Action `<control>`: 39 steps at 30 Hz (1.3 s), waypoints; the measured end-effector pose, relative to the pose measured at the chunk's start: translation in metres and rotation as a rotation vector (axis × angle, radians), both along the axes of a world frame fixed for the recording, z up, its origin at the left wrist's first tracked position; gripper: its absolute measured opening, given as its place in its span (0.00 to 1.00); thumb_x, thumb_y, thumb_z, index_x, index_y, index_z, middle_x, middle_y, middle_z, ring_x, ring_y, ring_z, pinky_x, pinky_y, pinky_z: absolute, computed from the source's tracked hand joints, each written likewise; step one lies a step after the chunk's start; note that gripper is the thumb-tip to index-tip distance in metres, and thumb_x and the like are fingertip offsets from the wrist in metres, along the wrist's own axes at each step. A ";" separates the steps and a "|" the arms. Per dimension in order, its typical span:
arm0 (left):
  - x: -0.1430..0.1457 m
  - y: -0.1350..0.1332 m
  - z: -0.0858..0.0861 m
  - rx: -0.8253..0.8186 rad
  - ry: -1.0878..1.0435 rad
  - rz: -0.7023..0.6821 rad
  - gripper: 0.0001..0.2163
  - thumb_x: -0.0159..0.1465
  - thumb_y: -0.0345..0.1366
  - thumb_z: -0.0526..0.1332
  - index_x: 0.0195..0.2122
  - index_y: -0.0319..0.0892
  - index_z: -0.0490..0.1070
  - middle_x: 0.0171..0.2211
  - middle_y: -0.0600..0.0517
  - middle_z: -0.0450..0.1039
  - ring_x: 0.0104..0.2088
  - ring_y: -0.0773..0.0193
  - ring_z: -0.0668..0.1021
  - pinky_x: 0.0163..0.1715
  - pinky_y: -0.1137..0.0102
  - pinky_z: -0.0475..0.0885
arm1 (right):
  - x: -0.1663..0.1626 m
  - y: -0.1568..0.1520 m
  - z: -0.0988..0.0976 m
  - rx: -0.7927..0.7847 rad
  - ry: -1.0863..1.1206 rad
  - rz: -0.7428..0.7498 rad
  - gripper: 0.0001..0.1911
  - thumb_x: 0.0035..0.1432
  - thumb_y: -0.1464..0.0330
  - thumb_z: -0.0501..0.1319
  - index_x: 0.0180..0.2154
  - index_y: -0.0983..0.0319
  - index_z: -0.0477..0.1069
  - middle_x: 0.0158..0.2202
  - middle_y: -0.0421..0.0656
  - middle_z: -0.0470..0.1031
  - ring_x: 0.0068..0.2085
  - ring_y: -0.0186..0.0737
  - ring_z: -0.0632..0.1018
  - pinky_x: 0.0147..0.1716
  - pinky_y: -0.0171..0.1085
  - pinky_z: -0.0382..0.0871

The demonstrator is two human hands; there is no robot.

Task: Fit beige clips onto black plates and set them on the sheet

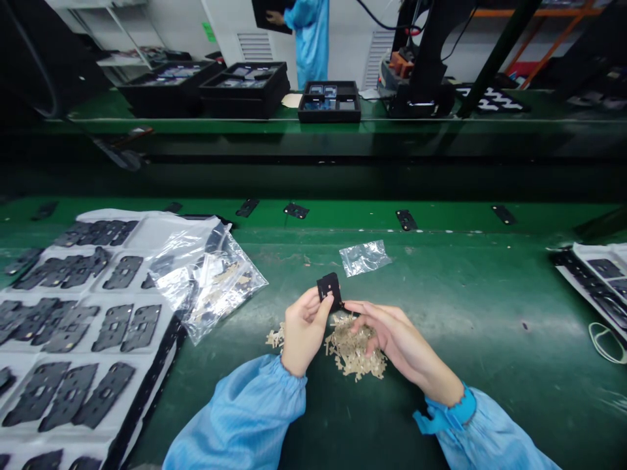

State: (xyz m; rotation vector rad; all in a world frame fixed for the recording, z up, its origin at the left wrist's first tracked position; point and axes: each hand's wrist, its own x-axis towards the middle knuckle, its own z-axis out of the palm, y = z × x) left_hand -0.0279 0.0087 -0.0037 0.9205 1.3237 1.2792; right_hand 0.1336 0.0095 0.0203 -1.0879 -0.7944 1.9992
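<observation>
My left hand [304, 326] pinches a small flat black plastic part [330, 292] between thumb and fingers and holds it tilted up above the green bench. Beside it, my right hand [385, 333] has its fingers stretched out and apart. Its index fingertip reaches the lower right edge of the part, and whether it holds something tiny there is too small to tell. Under the right hand lies a heap of small beige strips [356, 359]. More beige strips [275, 336] show partly behind my left wrist.
A white compartment tray [142, 365] of black parts fills the left side, with clear plastic bags [210, 281] over its corner. A small clear bag [365, 258] lies ahead. Several black parts [405, 220] lie along the green strip. Another tray [595, 281] stands right. A person [312, 39] stands behind.
</observation>
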 end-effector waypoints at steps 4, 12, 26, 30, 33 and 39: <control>0.000 0.000 0.001 -0.002 0.008 0.002 0.12 0.57 0.36 0.63 0.42 0.38 0.73 0.41 0.46 0.78 0.42 0.59 0.80 0.46 0.69 0.73 | 0.000 0.000 -0.002 0.001 0.008 0.008 0.15 0.59 0.62 0.59 0.43 0.63 0.76 0.33 0.48 0.74 0.36 0.39 0.73 0.18 0.29 0.71; 0.000 0.001 0.000 -0.015 -0.010 0.005 0.13 0.57 0.36 0.64 0.42 0.38 0.73 0.41 0.45 0.78 0.42 0.58 0.79 0.46 0.67 0.73 | 0.001 -0.001 -0.004 0.005 0.008 0.003 0.17 0.59 0.61 0.58 0.46 0.63 0.75 0.29 0.46 0.72 0.33 0.38 0.73 0.18 0.29 0.71; 0.000 0.001 0.001 -0.023 -0.003 -0.007 0.13 0.58 0.37 0.63 0.43 0.37 0.72 0.41 0.45 0.78 0.42 0.58 0.80 0.45 0.67 0.74 | -0.002 0.000 0.001 0.002 -0.026 0.007 0.15 0.56 0.61 0.60 0.43 0.61 0.76 0.40 0.48 0.74 0.33 0.37 0.74 0.15 0.29 0.71; 0.000 0.001 0.001 -0.016 -0.001 -0.008 0.13 0.58 0.36 0.63 0.43 0.37 0.72 0.41 0.45 0.78 0.43 0.57 0.79 0.45 0.68 0.74 | -0.002 0.000 0.001 0.010 0.000 0.020 0.15 0.56 0.61 0.60 0.43 0.59 0.76 0.50 0.47 0.70 0.35 0.37 0.74 0.14 0.28 0.70; 0.000 0.000 0.002 -0.016 0.004 -0.003 0.13 0.57 0.37 0.64 0.42 0.37 0.73 0.41 0.45 0.78 0.43 0.56 0.79 0.45 0.67 0.74 | -0.002 0.000 0.000 0.002 0.020 0.020 0.14 0.56 0.62 0.60 0.42 0.59 0.77 0.51 0.46 0.69 0.35 0.36 0.74 0.14 0.28 0.70; -0.001 0.000 0.000 -0.009 -0.017 -0.011 0.14 0.58 0.36 0.63 0.43 0.38 0.72 0.42 0.45 0.78 0.44 0.58 0.79 0.46 0.69 0.73 | -0.002 0.000 -0.005 -0.085 0.075 0.006 0.14 0.57 0.62 0.60 0.41 0.62 0.77 0.40 0.47 0.75 0.32 0.35 0.74 0.15 0.26 0.69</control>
